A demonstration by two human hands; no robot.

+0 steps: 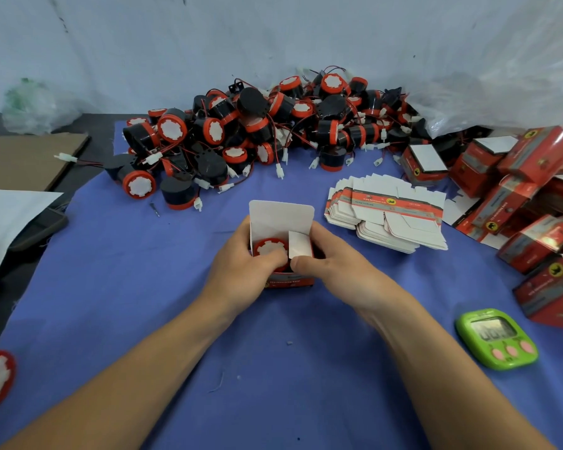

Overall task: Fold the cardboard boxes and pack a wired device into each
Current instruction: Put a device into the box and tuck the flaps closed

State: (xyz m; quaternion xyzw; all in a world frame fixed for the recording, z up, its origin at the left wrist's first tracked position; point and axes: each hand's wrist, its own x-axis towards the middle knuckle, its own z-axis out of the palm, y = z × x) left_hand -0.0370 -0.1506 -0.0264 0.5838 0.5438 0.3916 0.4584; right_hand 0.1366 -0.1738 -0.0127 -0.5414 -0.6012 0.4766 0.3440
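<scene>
Person's mid-pack here; the box stands upright on the blue worktop right in front of them, lid flap up at the back, and a device already sits inside, red face up. Left hand is wrapped round the box's left wall with the thumb pressing on the device, I'd guess to keep it seated while the top gets closed; right hand has its fingers curled on the right wall, thumb nudging the side flap inward. So both sets of fingers are clamped on the box, not loose. Can't see where the wire went; probably tucked under.

Layout makes sense for a production line; the pile of devices is heaped at the back, the flat blanks are fanned just right of the box, and the finished boxes are stacked up far right. Green timer lies near the right arm. Looks like the flaps and lid are what's left on this one.
</scene>
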